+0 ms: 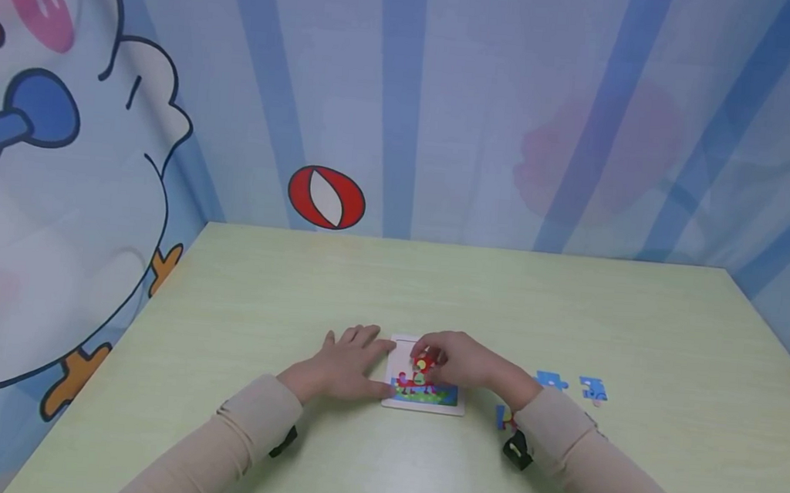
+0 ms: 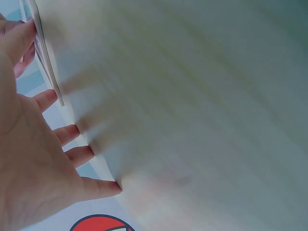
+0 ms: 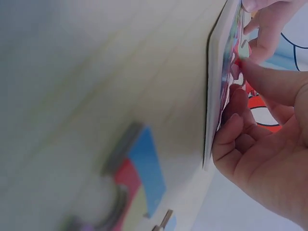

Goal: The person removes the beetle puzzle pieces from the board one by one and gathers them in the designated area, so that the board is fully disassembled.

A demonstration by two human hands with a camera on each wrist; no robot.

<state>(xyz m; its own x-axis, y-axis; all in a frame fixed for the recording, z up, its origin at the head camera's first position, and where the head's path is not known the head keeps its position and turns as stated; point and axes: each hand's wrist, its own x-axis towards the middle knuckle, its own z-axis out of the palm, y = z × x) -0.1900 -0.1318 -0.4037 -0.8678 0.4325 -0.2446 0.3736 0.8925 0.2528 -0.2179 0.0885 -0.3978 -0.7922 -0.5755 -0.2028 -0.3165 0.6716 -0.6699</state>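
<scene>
Right fingers pinch red piece over board; left fingers spread wide, touching its edge; loose pieces right of both.

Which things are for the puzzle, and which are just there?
For the puzzle:
- the puzzle board, touched by the left hand
- the red piece pinched in the right hand
- the loose pieces to the right, probably

Just there:
- the striped backdrop
- its printed red-and-white ball
- its big cartoon character
</scene>
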